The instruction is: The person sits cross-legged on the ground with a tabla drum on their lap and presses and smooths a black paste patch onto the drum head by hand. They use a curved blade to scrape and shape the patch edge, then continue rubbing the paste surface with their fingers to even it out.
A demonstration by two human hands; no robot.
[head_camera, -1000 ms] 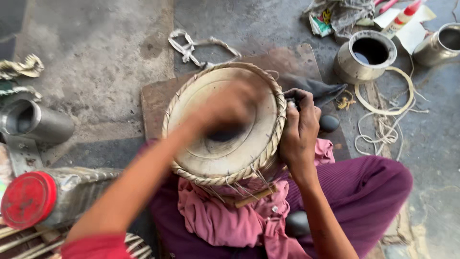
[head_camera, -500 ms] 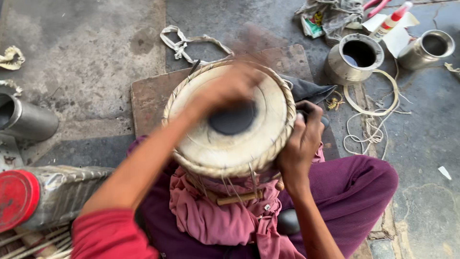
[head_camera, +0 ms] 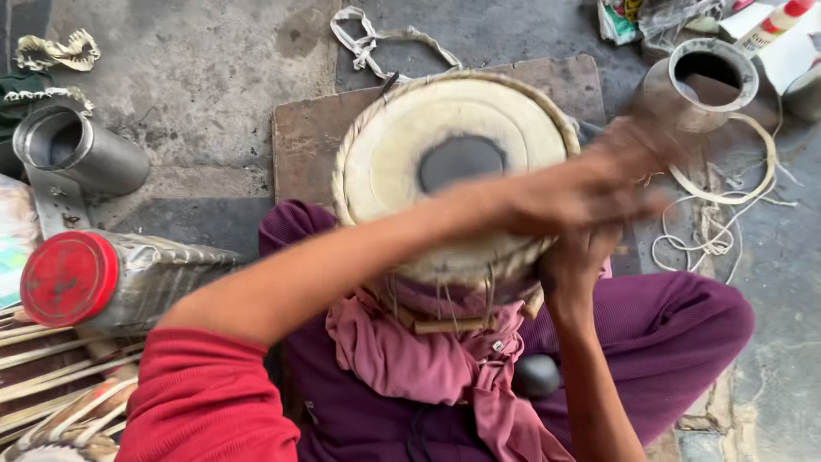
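A round drum (head_camera: 402, 162) with a pale skin head and a dark centre patch rests in my lap, tilted away from me and wrapped below in a pink cloth (head_camera: 428, 359). My left arm, in a red sleeve, crosses over the drum head. My left hand (head_camera: 611, 175) is blurred by motion at the drum's right rim; whether it holds anything is unclear. My right hand (head_camera: 571, 265) grips the drum's right side just below the rim, under the left hand.
A wooden board (head_camera: 308, 137) lies under the drum on the concrete floor. A metal cup (head_camera: 703, 81) and a coil of pale cord (head_camera: 727, 192) sit at right. At left are a metal cylinder (head_camera: 77, 154) and a red-lidded jar (head_camera: 73, 278). A dark round stone (head_camera: 537, 375) lies by my leg.
My left hand has swept from the drum head's centre to its right rim. The view has shifted, so the drum sits higher and further right. The right hand keeps its grip.
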